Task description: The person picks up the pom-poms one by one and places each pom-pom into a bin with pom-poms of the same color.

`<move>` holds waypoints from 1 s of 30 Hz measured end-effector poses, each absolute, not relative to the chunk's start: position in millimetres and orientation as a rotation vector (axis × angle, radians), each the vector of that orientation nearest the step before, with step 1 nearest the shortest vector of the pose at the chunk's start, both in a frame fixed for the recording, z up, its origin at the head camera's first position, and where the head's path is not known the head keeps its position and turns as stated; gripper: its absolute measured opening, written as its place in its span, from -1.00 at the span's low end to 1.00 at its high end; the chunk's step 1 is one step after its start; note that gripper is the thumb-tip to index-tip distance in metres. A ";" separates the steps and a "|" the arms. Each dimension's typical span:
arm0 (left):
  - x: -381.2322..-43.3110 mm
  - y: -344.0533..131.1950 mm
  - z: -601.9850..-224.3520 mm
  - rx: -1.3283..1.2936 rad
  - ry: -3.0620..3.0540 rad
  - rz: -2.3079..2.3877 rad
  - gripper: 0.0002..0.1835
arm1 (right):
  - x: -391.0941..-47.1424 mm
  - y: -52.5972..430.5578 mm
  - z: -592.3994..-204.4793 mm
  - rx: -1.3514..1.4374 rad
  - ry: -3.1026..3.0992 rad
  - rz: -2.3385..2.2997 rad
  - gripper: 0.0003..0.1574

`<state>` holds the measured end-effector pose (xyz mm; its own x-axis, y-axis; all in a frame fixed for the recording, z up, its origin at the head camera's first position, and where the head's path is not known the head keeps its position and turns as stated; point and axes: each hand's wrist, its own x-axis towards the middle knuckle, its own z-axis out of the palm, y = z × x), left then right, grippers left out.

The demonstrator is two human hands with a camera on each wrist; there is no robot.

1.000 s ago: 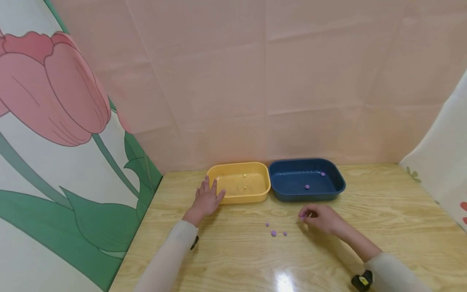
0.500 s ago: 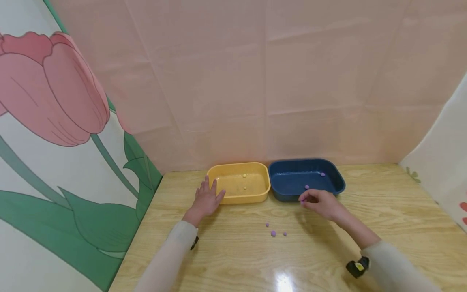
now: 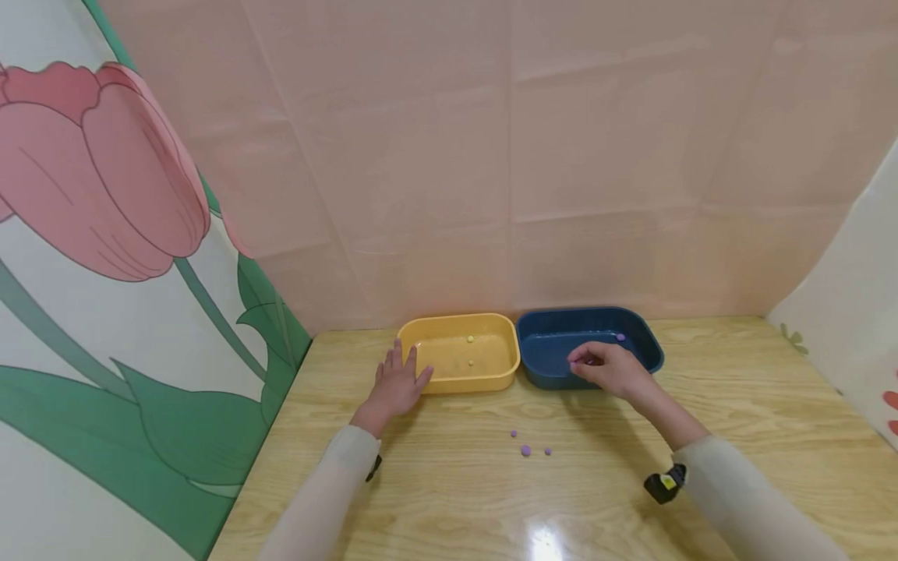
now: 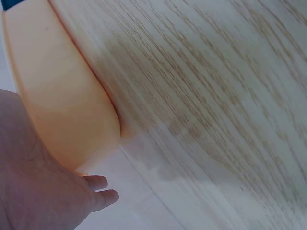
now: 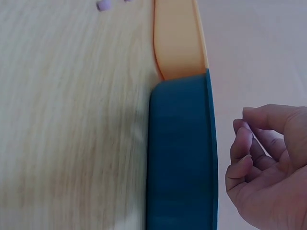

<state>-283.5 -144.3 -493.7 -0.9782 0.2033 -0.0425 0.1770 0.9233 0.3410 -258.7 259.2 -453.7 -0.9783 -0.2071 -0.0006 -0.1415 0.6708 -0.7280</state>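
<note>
My right hand [image 3: 609, 369] is over the front of the blue tray [image 3: 550, 382], thumb and fingertips pinched on a small purple piece [image 3: 571, 365]. The right wrist view shows those fingertips [image 5: 248, 111] above the tray's rim; the piece is hidden there. Another purple piece [image 3: 620, 337] lies inside the blue tray at its right. With fingers straight and spread, my left hand [image 3: 396, 386] rests on the left end of the yellow tray [image 3: 463, 384]. Two small yellowish pieces [image 3: 471, 340] lie in that tray.
Three small purple pieces [image 3: 526, 450] lie on the wood-grain table [image 3: 449, 483] in front of the trays. Both trays stand side by side against a pink cloth backdrop [image 3: 449, 195]. A tulip-print panel [image 3: 140, 374] borders the left side.
My right hand has moved forward and up from the table to over the blue tray, carrying the pinched purple piece. The left hand has stayed on the yellow tray.
</note>
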 end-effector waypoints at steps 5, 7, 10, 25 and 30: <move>-283.6 -145.9 -493.4 0.305 3.010 0.518 -0.16 | -268.7 255.3 -452.7 -0.270 2.776 -1.230 -0.71; -283.0 -146.3 -492.7 0.305 3.009 0.511 -0.14 | -272.4 254.7 -452.9 -0.277 2.771 -1.239 -0.70; -282.1 -147.1 -492.2 0.302 3.005 0.512 -0.14 | -278.3 254.4 -453.8 -0.283 2.769 -1.252 -0.69; -280.8 -150.2 -489.7 0.319 3.006 0.523 -0.12 | -302.3 252.2 -457.0 -0.188 2.714 -1.304 -0.67; -281.3 -152.0 -490.1 0.322 3.007 0.519 -0.12 | -307.6 249.9 -457.3 -0.124 2.706 -1.266 -0.65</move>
<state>-281.3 -152.0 -490.1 -0.9753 0.2177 -0.0363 0.1930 0.9210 0.3385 -307.6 249.9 -457.3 -0.9852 -0.1383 -0.1015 -0.0106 0.6399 -0.7684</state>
